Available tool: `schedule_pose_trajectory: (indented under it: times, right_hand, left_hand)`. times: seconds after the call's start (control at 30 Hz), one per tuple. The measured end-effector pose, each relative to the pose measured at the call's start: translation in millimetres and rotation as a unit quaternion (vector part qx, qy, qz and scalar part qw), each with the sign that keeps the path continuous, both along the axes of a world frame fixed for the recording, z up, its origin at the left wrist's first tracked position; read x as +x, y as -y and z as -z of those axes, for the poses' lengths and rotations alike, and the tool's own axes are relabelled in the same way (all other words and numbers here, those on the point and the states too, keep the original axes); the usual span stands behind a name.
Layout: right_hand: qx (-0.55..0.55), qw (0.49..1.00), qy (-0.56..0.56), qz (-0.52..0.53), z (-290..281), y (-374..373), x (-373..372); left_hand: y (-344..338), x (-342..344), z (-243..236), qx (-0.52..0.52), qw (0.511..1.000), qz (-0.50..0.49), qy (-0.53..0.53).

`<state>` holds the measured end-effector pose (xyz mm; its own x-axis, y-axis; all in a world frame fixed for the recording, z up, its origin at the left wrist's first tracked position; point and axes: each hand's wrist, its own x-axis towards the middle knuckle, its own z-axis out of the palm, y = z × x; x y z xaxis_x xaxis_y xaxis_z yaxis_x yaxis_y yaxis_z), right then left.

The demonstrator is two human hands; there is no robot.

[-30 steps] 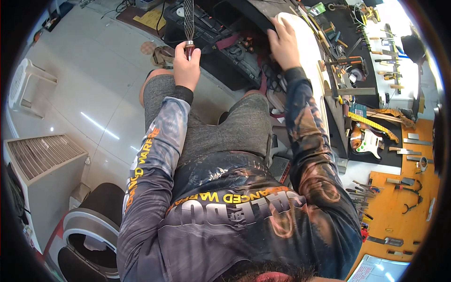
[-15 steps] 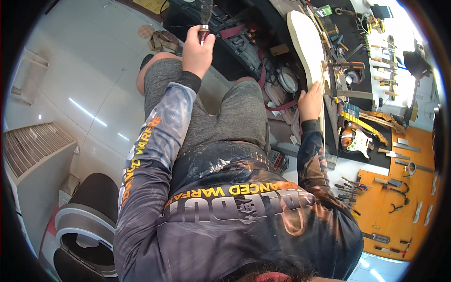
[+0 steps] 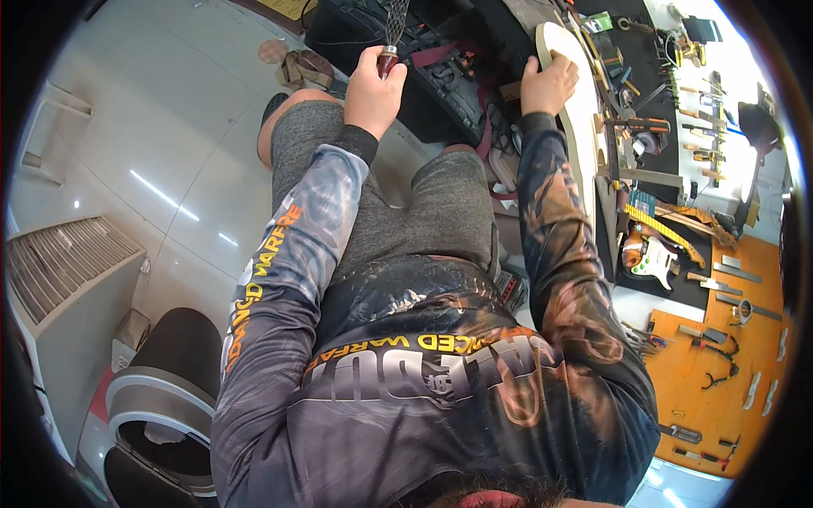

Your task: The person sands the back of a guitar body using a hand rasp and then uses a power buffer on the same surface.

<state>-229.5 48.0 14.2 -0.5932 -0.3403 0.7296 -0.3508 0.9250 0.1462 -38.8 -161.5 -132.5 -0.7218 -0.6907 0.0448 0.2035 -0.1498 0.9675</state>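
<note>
Up in the middle of the head view, my left hand is closed round the dark red handle of a saw rasp, whose open lattice blade points away from me. To the right stands a long, pale wooden piece with a rounded far end, seen nearly edge-on. My right hand holds it near that end, fingers bent over its surface and thumb towards the left side. The piece's underside and far face are hidden.
A bench with tools runs along the right, with a small guitar-shaped object on it. An orange tool board lies beyond. Dark cases stand ahead. At lower left are a bin and a grey vented unit.
My right hand has moved forward along the pale wooden piece towards its rounded end, and its fingers are now bent. The rasp has turned, showing its lattice blade.
</note>
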Motion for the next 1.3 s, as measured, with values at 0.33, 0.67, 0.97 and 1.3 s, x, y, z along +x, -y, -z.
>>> schedule_pose_trajectory:
  times: [0.33, 0.67, 0.97, 1.3]
  right_hand:
    - [0.047, 0.998, -0.004, -0.047, -8, -48, 17]
    - [0.121, 0.989, 0.029, -0.078, -28, -102, 35]
    - [0.141, 0.988, 0.044, -0.037, -31, -122, 44]
    - [0.089, 0.995, -0.011, -0.032, -9, -107, 52]
  left_hand:
    - [-3, -7, 9, -0.041, 0.999, 0.007, -0.025]
    - [-9, -7, 10, -0.059, 0.998, 0.008, -0.026]
    - [-5, -2, 6, -0.04, 0.999, 0.006, 0.002]
    - [-7, 2, -1, -0.057, 0.998, -0.013, -0.008]
